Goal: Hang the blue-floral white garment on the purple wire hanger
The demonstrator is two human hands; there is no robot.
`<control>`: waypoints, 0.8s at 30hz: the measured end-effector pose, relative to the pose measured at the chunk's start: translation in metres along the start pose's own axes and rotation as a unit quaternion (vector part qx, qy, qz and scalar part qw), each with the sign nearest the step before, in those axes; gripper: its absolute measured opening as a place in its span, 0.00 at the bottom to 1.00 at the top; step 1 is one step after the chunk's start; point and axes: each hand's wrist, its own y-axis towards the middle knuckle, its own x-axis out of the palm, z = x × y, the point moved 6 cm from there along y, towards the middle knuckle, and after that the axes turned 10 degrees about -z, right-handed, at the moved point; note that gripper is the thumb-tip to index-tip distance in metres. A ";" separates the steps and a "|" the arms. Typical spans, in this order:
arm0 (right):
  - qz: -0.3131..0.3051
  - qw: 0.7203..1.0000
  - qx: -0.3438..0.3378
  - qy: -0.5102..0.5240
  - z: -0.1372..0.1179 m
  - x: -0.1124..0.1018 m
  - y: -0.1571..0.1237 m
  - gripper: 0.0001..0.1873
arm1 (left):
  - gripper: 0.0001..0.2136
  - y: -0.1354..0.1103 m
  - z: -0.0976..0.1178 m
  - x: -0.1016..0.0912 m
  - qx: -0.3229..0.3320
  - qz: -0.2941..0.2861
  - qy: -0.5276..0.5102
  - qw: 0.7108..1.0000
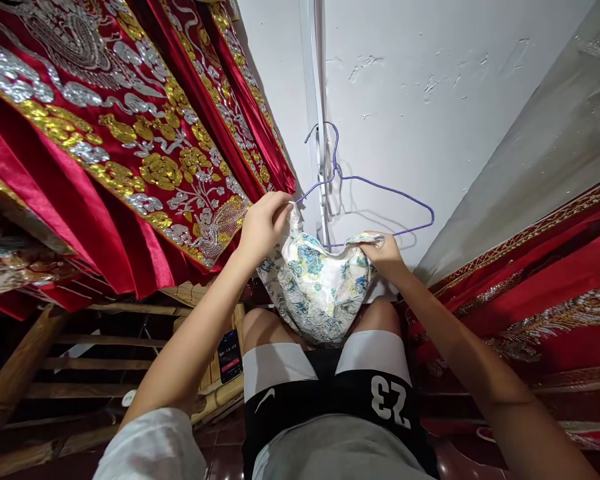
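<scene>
A white garment with blue and yellow flowers (316, 287) hangs over my knees, stretched between both hands. My left hand (264, 223) pinches its upper left edge, right at the left end of a purple wire hanger (380, 187). My right hand (384, 252) grips the garment's upper right edge, just under the hanger's lower bar. The hanger's hook (330, 143) sits on a white pipe (316, 120) on the wall. Both hands are closed on the cloth.
Red garments with gold and silver embroidery (130, 147) hang at the left, and more red embroidered cloth (540, 293) lies at the right. A bamboo frame (105, 340) stands at lower left with a phone (229, 355) on it. A white wall (430, 80) is ahead.
</scene>
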 end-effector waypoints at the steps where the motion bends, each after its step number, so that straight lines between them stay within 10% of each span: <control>1: -0.009 1.000 0.000 -0.010 -0.001 0.000 -0.002 0.17 | 0.09 -0.001 -0.002 0.001 -0.007 0.000 -0.008 1.000; 6: -0.045 0.998 -0.023 -0.048 -0.018 -0.010 -0.009 0.03 | 0.12 -0.007 -0.026 0.000 -0.049 -0.064 -0.020 0.997; 12: 0.178 0.969 -0.066 -0.160 -0.043 -0.073 -0.021 0.35 | 0.11 -0.005 -0.030 -0.006 -0.041 -0.129 0.008 0.991; 18: 0.211 0.953 -0.047 -0.213 -0.054 -0.101 -0.029 0.50 | 0.16 -0.007 -0.022 0.003 -0.056 -0.189 0.010 0.980; 24: 0.155 0.973 0.003 -0.169 -0.064 -0.128 -0.018 0.06 | 0.14 -0.010 -0.035 -0.012 -0.068 -0.105 0.054 0.991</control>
